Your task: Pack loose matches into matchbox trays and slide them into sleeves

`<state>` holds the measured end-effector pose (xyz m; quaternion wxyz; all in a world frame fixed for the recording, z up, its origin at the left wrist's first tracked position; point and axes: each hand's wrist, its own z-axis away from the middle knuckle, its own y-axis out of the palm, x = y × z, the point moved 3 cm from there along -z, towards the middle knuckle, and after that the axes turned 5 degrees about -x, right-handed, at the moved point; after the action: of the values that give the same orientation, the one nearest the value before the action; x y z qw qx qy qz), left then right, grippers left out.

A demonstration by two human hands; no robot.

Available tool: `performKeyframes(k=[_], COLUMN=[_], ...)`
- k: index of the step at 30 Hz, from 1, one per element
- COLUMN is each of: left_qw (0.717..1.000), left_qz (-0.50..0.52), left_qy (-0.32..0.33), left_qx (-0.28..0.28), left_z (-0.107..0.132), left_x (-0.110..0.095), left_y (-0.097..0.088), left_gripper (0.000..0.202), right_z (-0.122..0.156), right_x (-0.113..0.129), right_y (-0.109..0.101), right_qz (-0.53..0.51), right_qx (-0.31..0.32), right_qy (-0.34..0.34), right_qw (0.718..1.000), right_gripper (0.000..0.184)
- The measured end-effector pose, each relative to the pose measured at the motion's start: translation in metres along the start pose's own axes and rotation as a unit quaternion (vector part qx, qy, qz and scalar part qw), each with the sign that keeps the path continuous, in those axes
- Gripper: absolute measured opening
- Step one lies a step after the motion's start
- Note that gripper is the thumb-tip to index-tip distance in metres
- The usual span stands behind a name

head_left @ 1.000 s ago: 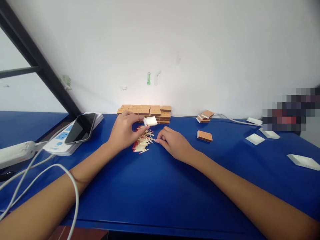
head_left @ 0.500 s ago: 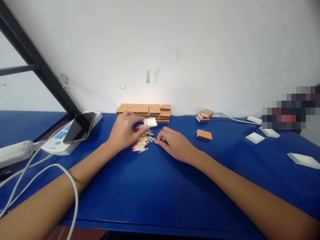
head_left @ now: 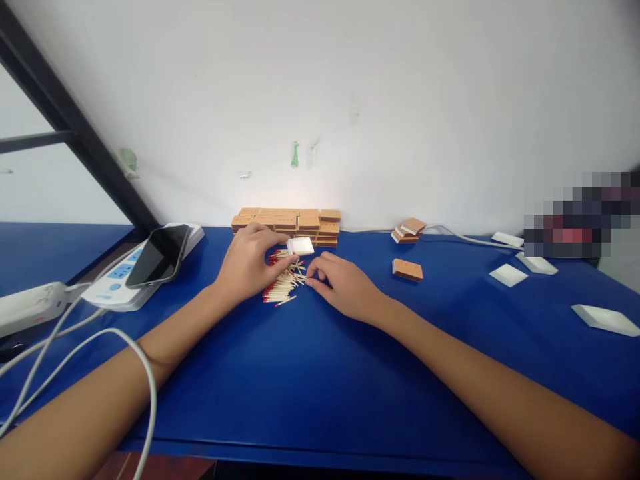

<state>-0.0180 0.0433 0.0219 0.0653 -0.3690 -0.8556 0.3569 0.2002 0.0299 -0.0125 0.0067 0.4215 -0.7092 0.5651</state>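
My left hand (head_left: pixel 249 261) is closed on a small white matchbox tray (head_left: pixel 301 246), thumb and fingers at its left side. The tray's open side faces up, above the far edge of a loose pile of red-tipped matches (head_left: pixel 281 288). At the right edge of that pile, my right hand (head_left: pixel 347 285) pinches the pale end of a match (head_left: pixel 302 278) between thumb and forefinger. Its other fingers are curled in. Behind the tray, stacked brown matchboxes (head_left: pixel 277 220) stand against the wall, partly hidden by my left hand.
To the right lie a single matchbox (head_left: pixel 408 269), a small matchbox stack (head_left: pixel 410 231) and several white trays (head_left: pixel 509 275). On the left, a phone (head_left: pixel 159 257) rests on a power strip (head_left: pixel 120 293). A white cable (head_left: pixel 145 363) loops over my left forearm.
My right hand has shifted slightly left, closer to the matches. My left hand and the tray stay almost where they were.
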Motion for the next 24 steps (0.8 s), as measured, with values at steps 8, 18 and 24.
performKeyframes(k=[8, 18, 24], left_qw=[1.0, 1.0, 0.995], left_qz=[-0.002, 0.01, 0.052], left_qy=[-0.001, 0.026, 0.082], left_qx=[0.0, 0.009, 0.031], left_z=[-0.001, -0.001, 0.001], left_x=[0.0, -0.004, -0.016], left_y=[0.0, 0.0, 0.002], left_gripper=[0.027, 0.029, 0.029], right_z=[-0.001, 0.003, 0.003], right_x=[-0.003, -0.011, -0.014], right_y=[-0.001, -0.027, -0.031], right_qz=[0.017, 0.044, 0.101], right_qx=[0.015, -0.02, -0.068], right_qy=[0.008, -0.012, -0.022], right_qw=[1.0, 0.999, 0.992], right_gripper=[0.008, 0.012, 0.014])
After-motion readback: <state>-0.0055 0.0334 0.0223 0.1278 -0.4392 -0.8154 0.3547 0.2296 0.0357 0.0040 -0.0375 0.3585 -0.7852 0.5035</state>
